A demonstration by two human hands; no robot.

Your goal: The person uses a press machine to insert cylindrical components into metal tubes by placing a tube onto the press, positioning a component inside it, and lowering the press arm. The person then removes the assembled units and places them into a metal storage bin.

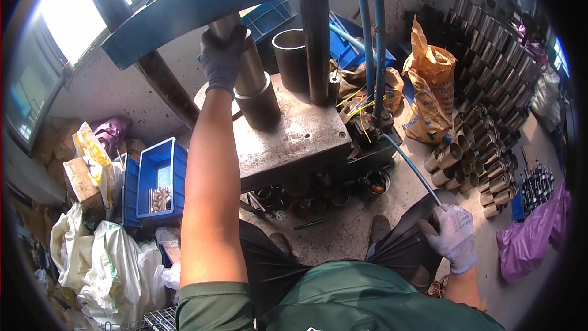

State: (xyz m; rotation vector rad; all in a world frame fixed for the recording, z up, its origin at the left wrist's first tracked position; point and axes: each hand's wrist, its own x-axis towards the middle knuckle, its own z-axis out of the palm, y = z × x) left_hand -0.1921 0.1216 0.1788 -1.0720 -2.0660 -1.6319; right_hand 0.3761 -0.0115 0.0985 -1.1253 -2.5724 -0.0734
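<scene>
My left hand (222,58), in a dark glove, reaches up and grips a metal cylinder (248,64) standing upright on the steel bed (294,135) of a press. A dark ring (260,105) sits around the cylinder's lower end. A second, darker steel tube (291,55) stands behind it next to the press column (316,43). My right hand (452,233), in a white glove, rests by my right thigh, closed around the end of a thin blue hose or lever (411,168) that runs up to the machine's side.
Rows of steel tubes (484,135) are stacked at the right, beside brown paper sacks (432,95). Blue crates (160,178) with small parts, white bags (110,263) and cardboard lie at left. Blue hoses (373,37) hang down. A purple bag (533,236) lies far right.
</scene>
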